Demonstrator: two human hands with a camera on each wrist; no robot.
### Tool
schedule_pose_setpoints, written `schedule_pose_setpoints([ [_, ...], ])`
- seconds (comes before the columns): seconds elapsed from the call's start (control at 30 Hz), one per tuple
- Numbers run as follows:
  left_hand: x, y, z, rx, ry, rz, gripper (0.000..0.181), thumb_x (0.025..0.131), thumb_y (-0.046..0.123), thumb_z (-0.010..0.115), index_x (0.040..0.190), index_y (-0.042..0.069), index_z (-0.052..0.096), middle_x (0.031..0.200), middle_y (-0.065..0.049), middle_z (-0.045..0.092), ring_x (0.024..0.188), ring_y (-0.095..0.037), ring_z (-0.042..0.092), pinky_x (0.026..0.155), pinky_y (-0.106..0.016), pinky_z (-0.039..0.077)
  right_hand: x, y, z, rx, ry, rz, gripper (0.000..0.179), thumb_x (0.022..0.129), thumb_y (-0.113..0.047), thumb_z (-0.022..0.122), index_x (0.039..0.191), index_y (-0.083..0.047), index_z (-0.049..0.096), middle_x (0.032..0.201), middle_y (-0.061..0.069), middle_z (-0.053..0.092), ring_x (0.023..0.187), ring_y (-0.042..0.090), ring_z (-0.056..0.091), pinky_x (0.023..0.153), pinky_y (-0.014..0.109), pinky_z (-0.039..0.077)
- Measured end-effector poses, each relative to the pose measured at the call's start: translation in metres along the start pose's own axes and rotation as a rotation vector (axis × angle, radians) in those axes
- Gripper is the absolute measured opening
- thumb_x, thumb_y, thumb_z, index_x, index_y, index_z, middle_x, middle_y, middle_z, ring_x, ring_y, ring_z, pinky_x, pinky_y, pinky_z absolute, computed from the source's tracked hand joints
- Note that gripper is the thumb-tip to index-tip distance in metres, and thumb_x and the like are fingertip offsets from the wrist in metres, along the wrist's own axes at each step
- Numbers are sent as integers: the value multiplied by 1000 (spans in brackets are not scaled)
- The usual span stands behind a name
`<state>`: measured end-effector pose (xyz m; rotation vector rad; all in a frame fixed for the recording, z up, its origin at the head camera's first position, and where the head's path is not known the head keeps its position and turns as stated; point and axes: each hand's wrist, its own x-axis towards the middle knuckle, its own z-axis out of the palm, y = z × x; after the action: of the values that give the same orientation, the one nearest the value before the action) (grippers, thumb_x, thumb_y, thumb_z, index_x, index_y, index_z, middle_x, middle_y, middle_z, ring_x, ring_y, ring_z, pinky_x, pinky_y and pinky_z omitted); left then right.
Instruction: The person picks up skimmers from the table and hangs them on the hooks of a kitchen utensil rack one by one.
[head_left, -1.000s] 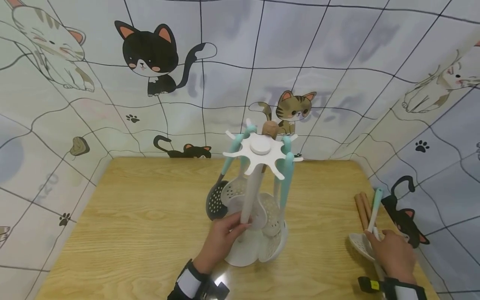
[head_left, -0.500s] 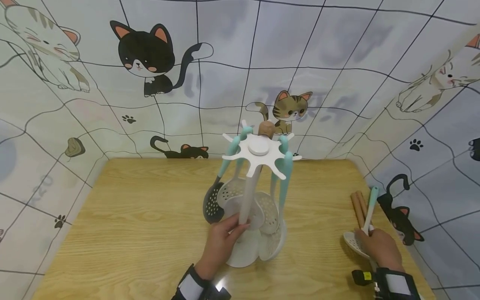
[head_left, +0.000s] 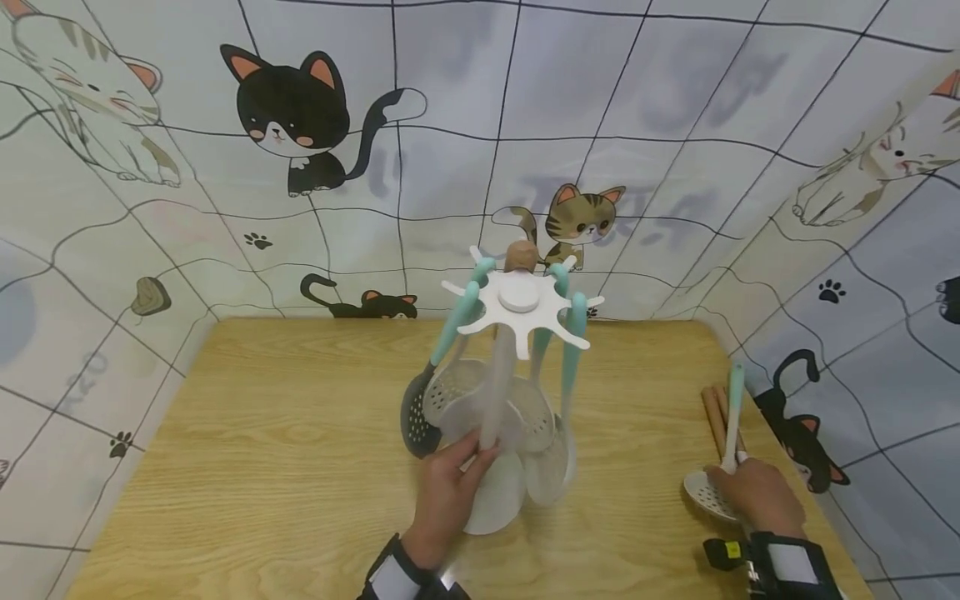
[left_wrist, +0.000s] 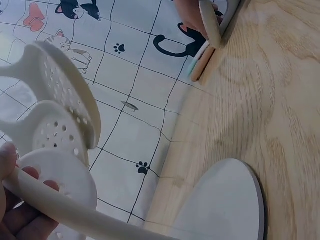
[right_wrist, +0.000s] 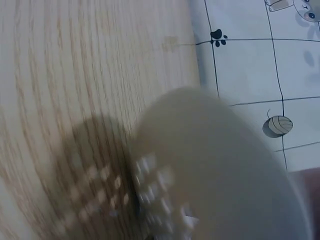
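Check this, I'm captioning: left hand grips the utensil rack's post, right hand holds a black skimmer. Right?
Not black: the head view shows the left hand gripping the utensil rack's post, the right hand holding an off-white skimmer.

Utensils (head_left: 533, 421) are hanging around the utensil stand (head_left: 501, 379) on the surface (head_left: 300, 425); a skimmer (head_left: 707, 493) is occupying space well right of it.

The rack (head_left: 519, 292) is smooth plastic, the bench (head_left: 300, 417) grained wood; the blurred skimmer (right_wrist: 215, 165) seems matt plastic.
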<state>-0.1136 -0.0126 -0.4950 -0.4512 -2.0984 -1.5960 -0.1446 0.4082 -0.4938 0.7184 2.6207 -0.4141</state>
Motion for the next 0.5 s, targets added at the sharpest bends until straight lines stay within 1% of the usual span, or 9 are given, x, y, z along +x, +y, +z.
schedule_pose_setpoints([
  [0.1, 0, 1, 0, 38, -5, -36, 29, 89, 22, 65, 116, 12, 67, 112, -2, 68, 103, -17, 67, 84, -22, 49, 1, -1, 2, -5, 6, -13, 66, 89, -51, 57, 110, 12, 50, 82, 15, 51, 73, 28, 50, 59, 36, 40],
  [0.17, 0, 2, 0, 54, -6, -50, 30, 89, 24, 65, 117, 13, 67, 112, -2, 68, 104, -16, 66, 83, -21, 49, 0, -1, 3, -1, 15, -15, 68, 88, -50, 57, 114, 13, 48, 83, 16, 52, 73, 28, 50, 59, 36, 40],
  [0.27, 1, 3, 0, 54, -3, -62, 30, 89, 25, 65, 117, 14, 67, 113, -1, 68, 104, -14, 66, 83, -21, 49, -1, -2, 3, 5, 25, -5, 66, 89, -48, 58, 113, 12, 48, 83, 16, 51, 73, 28, 51, 58, 36, 41],
  [0.33, 1, 3, 0, 47, -3, -66, 30, 89, 25, 65, 117, 15, 67, 113, 1, 68, 104, -14, 66, 83, -21, 49, -1, -3, 3, -6, 15, -5, 66, 89, -48, 58, 114, 13, 49, 83, 16, 51, 73, 28, 51, 58, 35, 41],
  [0.4, 0, 2, 1, 45, 5, -57, 31, 88, 24, 66, 117, 15, 67, 113, 0, 68, 103, -14, 66, 83, -21, 49, 0, -4, 1, -22, -19, -20, 68, 88, -50, 58, 111, 14, 50, 82, 15, 51, 73, 27, 50, 58, 34, 40],
  [0.43, 0, 2, 1, 47, 8, -50, 31, 88, 23, 66, 118, 15, 67, 112, 0, 68, 103, -15, 67, 82, -21, 49, 1, -4, 0, -26, -41, -26, 69, 88, -52, 58, 108, 13, 51, 80, 14, 50, 71, 25, 50, 58, 33, 40],
  [0.5, 0, 1, 2, 52, 12, -38, 31, 88, 23, 66, 118, 14, 67, 112, -1, 69, 101, -15, 67, 82, -21, 49, 4, -1, -4, -32, -94, -73, 71, 88, -58, 55, 99, 12, 52, 76, 11, 49, 68, 23, 50, 57, 31, 38],
])
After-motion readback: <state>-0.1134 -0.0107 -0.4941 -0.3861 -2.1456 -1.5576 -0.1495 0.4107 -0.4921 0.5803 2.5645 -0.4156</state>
